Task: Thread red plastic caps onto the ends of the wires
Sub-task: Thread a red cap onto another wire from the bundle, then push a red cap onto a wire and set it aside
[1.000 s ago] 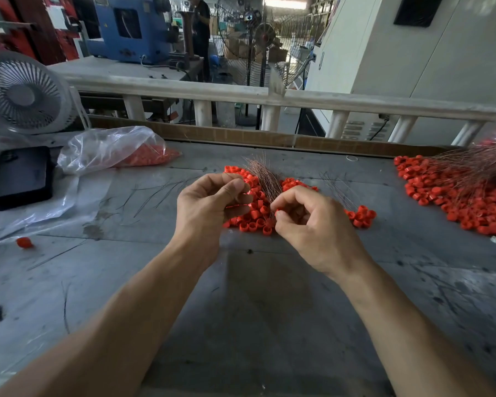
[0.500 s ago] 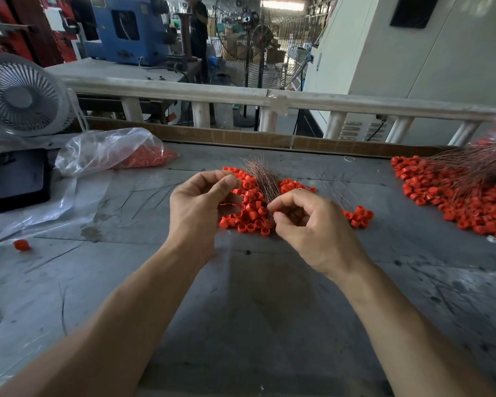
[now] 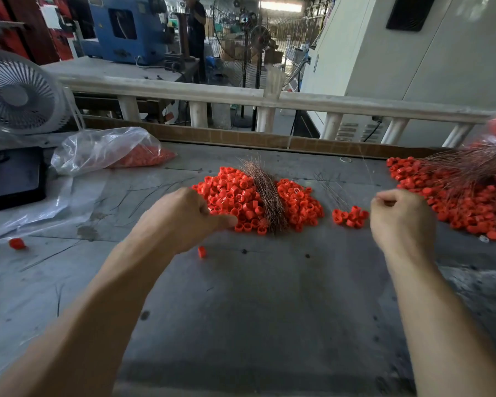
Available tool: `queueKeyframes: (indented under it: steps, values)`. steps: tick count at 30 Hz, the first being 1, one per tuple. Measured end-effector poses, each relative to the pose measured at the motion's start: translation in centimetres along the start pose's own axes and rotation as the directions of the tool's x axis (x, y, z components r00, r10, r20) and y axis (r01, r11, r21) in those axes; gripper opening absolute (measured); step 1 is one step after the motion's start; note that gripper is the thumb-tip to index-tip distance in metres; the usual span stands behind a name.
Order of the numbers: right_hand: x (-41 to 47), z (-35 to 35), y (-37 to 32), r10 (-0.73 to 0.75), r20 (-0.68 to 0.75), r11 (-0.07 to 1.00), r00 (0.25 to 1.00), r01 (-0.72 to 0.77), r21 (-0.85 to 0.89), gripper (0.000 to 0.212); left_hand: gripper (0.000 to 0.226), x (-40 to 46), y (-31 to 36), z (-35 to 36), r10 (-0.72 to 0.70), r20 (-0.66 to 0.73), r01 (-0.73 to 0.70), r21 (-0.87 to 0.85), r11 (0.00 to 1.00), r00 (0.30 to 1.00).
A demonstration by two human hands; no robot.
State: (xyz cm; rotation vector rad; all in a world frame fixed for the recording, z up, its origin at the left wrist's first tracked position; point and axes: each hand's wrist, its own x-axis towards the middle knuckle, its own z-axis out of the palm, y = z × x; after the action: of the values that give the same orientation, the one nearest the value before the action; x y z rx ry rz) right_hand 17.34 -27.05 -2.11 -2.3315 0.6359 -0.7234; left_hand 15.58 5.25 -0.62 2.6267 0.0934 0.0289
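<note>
bench mid-task. left hand, fingers curled, reaches the near edge of the loose red caps; whether it grips one cannot be told. right hand, fingers curled, seems to pinch something thin. uncapped wires lie across that heap; capped wires pile far right. much appears left to do.

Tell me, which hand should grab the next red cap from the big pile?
Probably the left hand. Its thumb tip lies at the near edge of the middle cap pile. The right hand is curled off beside the right-side heap, away from that pile.
</note>
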Motion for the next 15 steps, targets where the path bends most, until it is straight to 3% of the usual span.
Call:
queueKeyframes:
  steps: [2,6,11,15]
  values:
    - [0.2,0.2,0.7,0.049,0.045,0.998,0.998,-0.048,-0.042,0.021,0.059,-0.2,-0.1,-0.6,-0.008,0.153,0.003,0.029,1.0,0.988]
    - [0.3,0.9,1.2,0.095,0.124,0.991,0.988,-0.081,-0.109,0.023,0.035,-0.5,0.0,-0.9,0.024,0.34,0.0,-0.072,0.997,0.94]
    - [0.3,1.0,1.2,0.078,0.144,0.994,0.987,-0.067,-0.08,0.023,0.019,-0.4,-0.2,-0.3,0.069,0.325,-0.002,-0.202,0.979,0.943]
    - [0.0,0.9,0.7,0.052,0.116,0.994,0.992,-0.04,-0.099,0.023,0.014,-0.2,0.0,0.2,0.13,0.222,-0.072,-0.253,0.965,0.966]
